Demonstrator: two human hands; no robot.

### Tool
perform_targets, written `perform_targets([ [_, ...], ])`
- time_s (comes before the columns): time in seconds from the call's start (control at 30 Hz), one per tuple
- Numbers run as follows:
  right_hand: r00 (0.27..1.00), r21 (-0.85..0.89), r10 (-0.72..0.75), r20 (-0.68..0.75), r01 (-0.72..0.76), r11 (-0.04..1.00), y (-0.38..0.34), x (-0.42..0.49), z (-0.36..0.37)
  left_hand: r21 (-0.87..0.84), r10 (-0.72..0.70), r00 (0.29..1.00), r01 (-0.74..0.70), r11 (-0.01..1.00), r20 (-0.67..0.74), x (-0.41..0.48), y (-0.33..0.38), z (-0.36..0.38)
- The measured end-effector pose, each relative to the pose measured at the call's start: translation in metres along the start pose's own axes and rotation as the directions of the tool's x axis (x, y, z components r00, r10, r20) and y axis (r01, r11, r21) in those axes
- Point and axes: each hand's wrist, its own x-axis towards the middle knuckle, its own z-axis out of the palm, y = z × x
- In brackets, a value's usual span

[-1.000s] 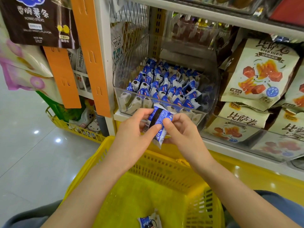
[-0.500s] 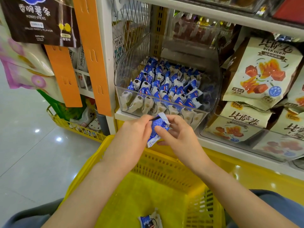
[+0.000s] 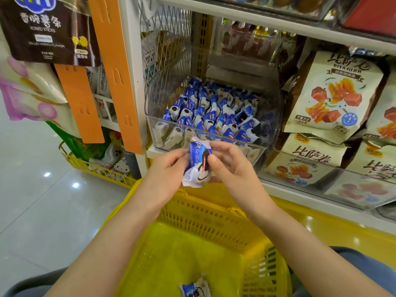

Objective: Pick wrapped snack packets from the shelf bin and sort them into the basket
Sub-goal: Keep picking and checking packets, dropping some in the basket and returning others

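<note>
Shop shelving forms the background, with a clear bin of blue-and-white packets on the shelf. Just below the bin's front wall, one packet is held in both hands: the left grip pinches its left edge and the right grip pinches its right side between thumb and fingers. Over the last second the packet has been turned from its blue side to the face showing a dark sandwich biscuit. Judgement: checking is about done, and dropping it into the basket below the bin remains. The packet is small, crimped at both ends and slightly crumpled. A second packet lies on the basket floor.
</note>
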Motion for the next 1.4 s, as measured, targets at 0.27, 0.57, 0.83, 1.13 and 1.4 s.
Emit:
perform_targets([
  [0.27,0.994,0.067,0.075,-0.082,-0.069,0.995,-0.003,0.006,-0.008,-0.182,-0.152,0.967,0.19,0.965,0.204,-0.003,0.006,0.001],
  [0.57,0.974,-0.127,-0.119,-0.192,0.095,0.987,-0.004,0.005,-0.012,0.118,0.025,0.982,-0.048,0.992,0.188,-0.001,-0.001,-0.002],
  [0.83,0.957,-0.211,-0.223,-0.188,0.183,0.96,-0.027,0.016,-0.015,0.165,0.195,0.962,-0.227,0.96,0.19,0.009,0.019,-0.003],
  [1.13,0.94,-0.627,-0.268,-0.213,0.078,0.775,-0.064,0.11,-0.039,-0.029,0.34,0.939,-0.339,0.94,0.057,0.075,0.058,-0.033],
  [1.4,0.939,-0.897,0.063,-0.339,-0.343,0.278,-0.031,0.167,-0.064,-0.131,0.36,0.932,-0.352,0.927,0.043,0.107,0.045,-0.056],
])
